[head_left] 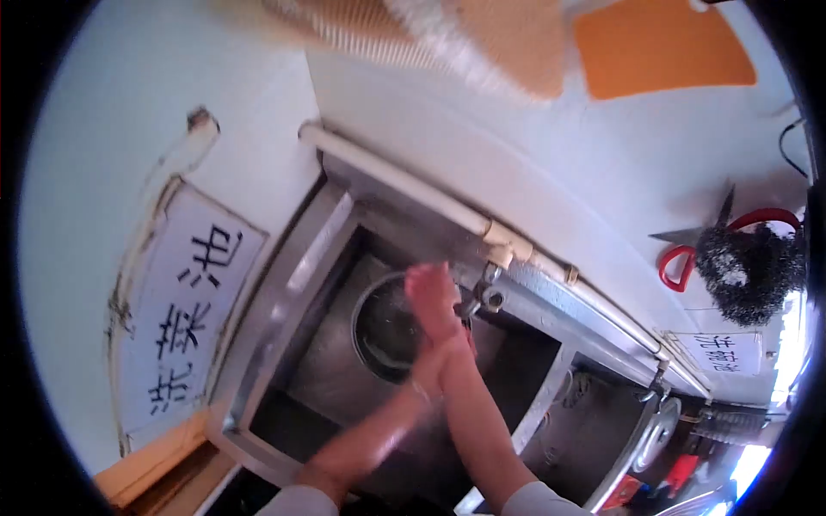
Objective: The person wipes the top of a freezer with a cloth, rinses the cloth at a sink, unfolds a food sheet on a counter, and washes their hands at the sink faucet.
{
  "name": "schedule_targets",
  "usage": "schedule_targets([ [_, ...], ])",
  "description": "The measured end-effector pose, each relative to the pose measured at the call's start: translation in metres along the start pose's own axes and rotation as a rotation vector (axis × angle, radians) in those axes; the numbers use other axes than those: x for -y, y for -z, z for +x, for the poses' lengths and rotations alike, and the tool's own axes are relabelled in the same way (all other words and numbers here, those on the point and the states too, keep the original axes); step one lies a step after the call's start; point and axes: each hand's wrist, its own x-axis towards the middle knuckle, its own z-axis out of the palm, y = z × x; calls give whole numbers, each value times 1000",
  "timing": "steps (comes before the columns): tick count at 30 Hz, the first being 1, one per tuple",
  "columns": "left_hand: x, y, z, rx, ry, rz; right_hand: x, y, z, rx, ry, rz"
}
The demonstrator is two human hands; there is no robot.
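My two forearms meet over the left sink basin [323,370], below the tap [489,292]. My left hand [440,351] is closed around my right wrist, with most of its fingers hidden. Just beyond it, my right hand [430,297] is wet and smeared by motion, so its fingers do not show clearly. Under the hands, a round metal bowl [358,331] sits in the basin, apparently with water in it, partly covered by my arms.
A pale pipe [404,182] runs along the wall behind the sink. To the right lie a second basin [578,430] and a metal lid [658,437]. Red-handled scissors [678,268] and a steel-wool scourer [747,273] hang on the wall. A lettered sign [185,301] is at left.
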Motion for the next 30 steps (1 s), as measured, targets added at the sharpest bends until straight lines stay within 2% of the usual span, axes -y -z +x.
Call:
schedule_targets([
  [1, -8, 35, 37, 77, 60, 71, -6, 2, -4, 1, 40, 136],
  [2, -44, -5, 24, 5, 88, -56, -11, 3, -5, 7, 85, 271],
  [3, -50, -1, 39, 177, -130, -67, -16, 4, -7, 8, 130, 409],
  [5, -45, 25, 63, 132, -215, -85, -16, 4, -4, -27, 141, 445],
  [6, -48, 25, 61, 203, -197, -86, -16, 7, -4, -39, 186, 490],
  [7, -55, 22, 61, 287, -184, -81, -19, 20, 1, 175, 166, 456],
  [9, -63, 15, 60, 461, -163, -73, -17, 16, -8, 105, 134, 376],
  [10, -63, 14, 60, 453, -166, -84, -16, 16, -10, 86, 123, 352],
  [12, -60, 11, 60, 576, -128, -174, -12, 19, -11, 60, 127, 318],
  [13, -57, 9, 64, 450, -123, -156, -12, 20, -11, 49, 135, 290],
  [14, -54, 7, 70, 447, -123, -160, -10, 22, -11, 36, 143, 260],
  [16, -44, 5, 78, 172, -232, 88, -8, 26, -9, 8, 171, 170],
  [17, -39, 2, 79, 163, -232, 84, -7, 28, -8, -9, 197, 95],
  [19, -29, 2, 76, -12, -435, 209, -2, 33, -3, -42, 261, -113],
  [20, -30, -4, 61, -28, -429, 210, -2, 33, 3, -46, 319, -343],
  [21, -36, -21, 38, -62, -340, 8, -2, 33, 10, -63, 397, -621],
  [22, -30, -20, 27, -81, -235, -73, -7, 25, 17, -185, 671, -1154],
  [23, -25, -18, 16, -107, -132, -158, -12, 12, 17, -251, 434, -980],
  [24, 1, -6, 14, -182, -244, 105, -8, 2, 20, -257, 426, -980],
  [26, 42, -11, -20, -249, -279, 280, -4, -9, 25, -54, 629, -1117],
  [27, 49, -30, -53, -241, -209, 190, -7, -9, 29, -63, 623, -1115],
  [28, 58, -39, -85, -239, -121, 238, -9, -11, 34, -18, 695, -1099],
  [29, 95, -31, -100, -145, -126, 182, -10, -11, 37, 28, 768, -1085],
  [30, 101, -21, -93, -146, -121, 180, -13, -11, 35, 24, 765, -1088],
])
